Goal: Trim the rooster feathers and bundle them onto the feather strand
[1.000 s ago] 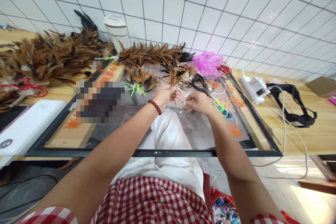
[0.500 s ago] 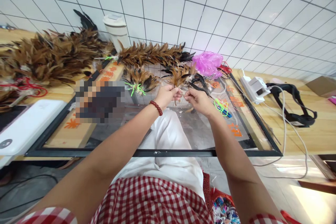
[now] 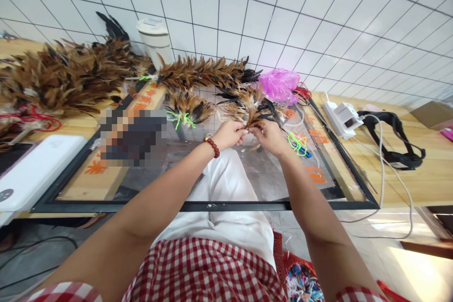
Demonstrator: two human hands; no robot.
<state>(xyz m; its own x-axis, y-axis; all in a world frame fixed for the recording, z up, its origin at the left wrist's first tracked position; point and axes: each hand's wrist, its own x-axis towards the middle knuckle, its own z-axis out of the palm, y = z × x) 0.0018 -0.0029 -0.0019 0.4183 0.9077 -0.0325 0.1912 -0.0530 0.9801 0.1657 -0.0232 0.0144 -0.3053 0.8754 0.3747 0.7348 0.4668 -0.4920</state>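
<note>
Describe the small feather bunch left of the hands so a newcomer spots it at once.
Find the large black-framed clear panel. On its far half, just beyond and to the left of the left hand, lies a fanned brown-and-black feather bunch. Neon-green string crosses its near end, and it is much shorter than the long feather strip behind it.

The left hand (image 3: 231, 134) and right hand (image 3: 269, 137) hide the quill ends of the feather bunch (image 3: 254, 116), so exactly how each pinches it cannot be told. Near the left edge of the black-framed glass panel (image 3: 106, 206), pixelation masks a dark item (image 3: 136, 137). At the left end of the table (image 3: 399, 191), the picture's edge cuts off the feather pile (image 3: 60, 78) and white power bank (image 3: 42, 167); at its right end, the cardboard box (image 3: 432, 117).
</note>
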